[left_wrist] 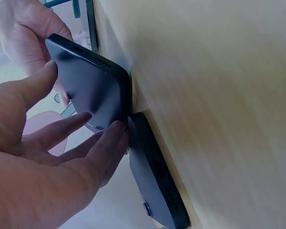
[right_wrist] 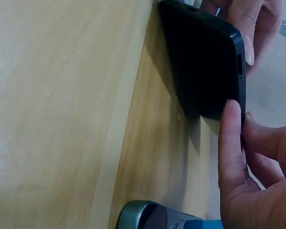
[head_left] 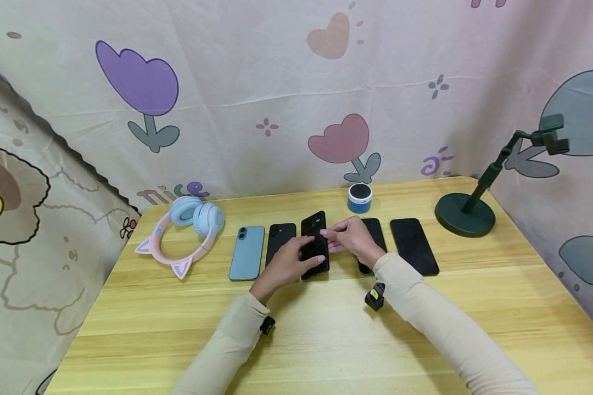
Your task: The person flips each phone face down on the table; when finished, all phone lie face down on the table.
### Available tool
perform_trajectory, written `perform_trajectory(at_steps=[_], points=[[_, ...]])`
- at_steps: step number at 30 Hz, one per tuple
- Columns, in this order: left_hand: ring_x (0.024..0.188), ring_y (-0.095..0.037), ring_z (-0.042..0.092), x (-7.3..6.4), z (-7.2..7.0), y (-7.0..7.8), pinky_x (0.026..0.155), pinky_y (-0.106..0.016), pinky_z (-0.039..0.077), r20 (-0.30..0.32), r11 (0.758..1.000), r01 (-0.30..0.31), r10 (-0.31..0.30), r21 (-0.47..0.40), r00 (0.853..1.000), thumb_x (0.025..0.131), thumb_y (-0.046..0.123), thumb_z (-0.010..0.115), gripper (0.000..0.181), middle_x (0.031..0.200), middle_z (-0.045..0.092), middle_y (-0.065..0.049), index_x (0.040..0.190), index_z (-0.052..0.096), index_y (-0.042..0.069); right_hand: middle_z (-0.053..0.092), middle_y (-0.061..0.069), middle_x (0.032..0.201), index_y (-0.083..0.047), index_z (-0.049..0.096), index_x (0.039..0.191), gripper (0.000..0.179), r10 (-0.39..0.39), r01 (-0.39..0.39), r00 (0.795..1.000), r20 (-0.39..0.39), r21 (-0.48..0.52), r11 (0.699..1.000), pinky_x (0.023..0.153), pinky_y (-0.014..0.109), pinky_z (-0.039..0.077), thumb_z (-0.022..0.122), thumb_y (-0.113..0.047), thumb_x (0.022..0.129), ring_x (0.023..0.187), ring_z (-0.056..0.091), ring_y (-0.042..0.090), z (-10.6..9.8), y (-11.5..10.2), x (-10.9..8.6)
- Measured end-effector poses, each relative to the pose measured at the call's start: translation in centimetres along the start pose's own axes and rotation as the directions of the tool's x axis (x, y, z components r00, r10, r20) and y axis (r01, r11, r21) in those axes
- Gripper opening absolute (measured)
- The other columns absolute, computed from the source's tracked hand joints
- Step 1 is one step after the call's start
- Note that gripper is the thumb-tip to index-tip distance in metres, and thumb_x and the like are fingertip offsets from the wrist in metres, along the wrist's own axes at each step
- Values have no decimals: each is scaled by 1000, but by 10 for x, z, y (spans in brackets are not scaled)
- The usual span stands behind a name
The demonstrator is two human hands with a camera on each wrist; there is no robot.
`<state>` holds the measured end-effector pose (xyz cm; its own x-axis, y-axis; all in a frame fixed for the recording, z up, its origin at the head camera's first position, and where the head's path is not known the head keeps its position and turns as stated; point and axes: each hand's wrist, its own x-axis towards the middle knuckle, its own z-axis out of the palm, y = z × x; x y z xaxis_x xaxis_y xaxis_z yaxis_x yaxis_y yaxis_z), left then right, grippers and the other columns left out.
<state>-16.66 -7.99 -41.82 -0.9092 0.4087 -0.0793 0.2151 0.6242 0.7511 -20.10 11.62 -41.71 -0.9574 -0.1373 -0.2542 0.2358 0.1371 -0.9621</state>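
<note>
A black phone (head_left: 314, 223) is tilted up off the wooden table at its right side, its camera side facing up. My right hand (head_left: 353, 240) pinches its right long edge between thumb and fingers, as the right wrist view shows on the phone (right_wrist: 205, 57). My left hand (head_left: 284, 264) reaches over the phone's left part with thumb and fingers spread. In the left wrist view its fingertips (left_wrist: 115, 128) touch or nearly touch the left edge. Beside it lies another black phone (head_left: 279, 233), partly behind my left hand. A dark phone (head_left: 374, 230) lies partly under my right forearm.
A blue phone (head_left: 247, 253) lies at the row's left end, a black one (head_left: 414, 247) at its right end. Cat-ear headphones (head_left: 163, 241) rest on the left. Behind stand a small blue speaker (head_left: 359, 198) and a dark green stand (head_left: 465, 215).
</note>
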Motion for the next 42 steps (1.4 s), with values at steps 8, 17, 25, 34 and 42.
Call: perform_trajectory(at_steps=[8,17,25,34,42], points=[[113,-31,59,-1,1,4,95,-49,51,-10,999,43,-43,30,999,97,38,70,66,146,51,-17,149,48,4,73,16,79,9,75,102,19,5,-8,1000,-27,-128,992,66,34,61,73,-8,95,62,71,18,-2,0,0],[120,-33,59,0,2,5,100,-52,48,-26,994,88,-86,69,996,97,40,70,68,147,52,-16,151,47,6,74,19,96,9,75,106,19,-23,26,1000,13,-231,973,67,33,61,73,-5,94,71,75,25,-4,6,-1],[107,-26,59,1,1,7,94,-46,49,-66,991,101,-96,91,993,97,36,70,64,137,57,-16,150,48,7,74,21,99,10,74,107,19,-44,46,999,14,-249,968,71,35,61,73,-2,92,81,75,28,-12,3,-4],[116,-29,60,3,3,14,97,-49,50,-122,992,83,-71,96,990,98,28,69,50,136,60,-14,141,58,5,73,24,98,11,71,110,24,-92,97,995,32,-301,949,71,38,61,73,-7,93,80,74,32,-32,-1,-10],[120,-28,61,15,15,22,101,-46,50,-96,996,48,-41,81,995,100,23,67,42,133,65,-11,137,62,2,74,18,98,9,70,115,31,-72,62,997,-5,-442,895,70,35,61,75,-13,93,78,74,26,-56,-5,-14]])
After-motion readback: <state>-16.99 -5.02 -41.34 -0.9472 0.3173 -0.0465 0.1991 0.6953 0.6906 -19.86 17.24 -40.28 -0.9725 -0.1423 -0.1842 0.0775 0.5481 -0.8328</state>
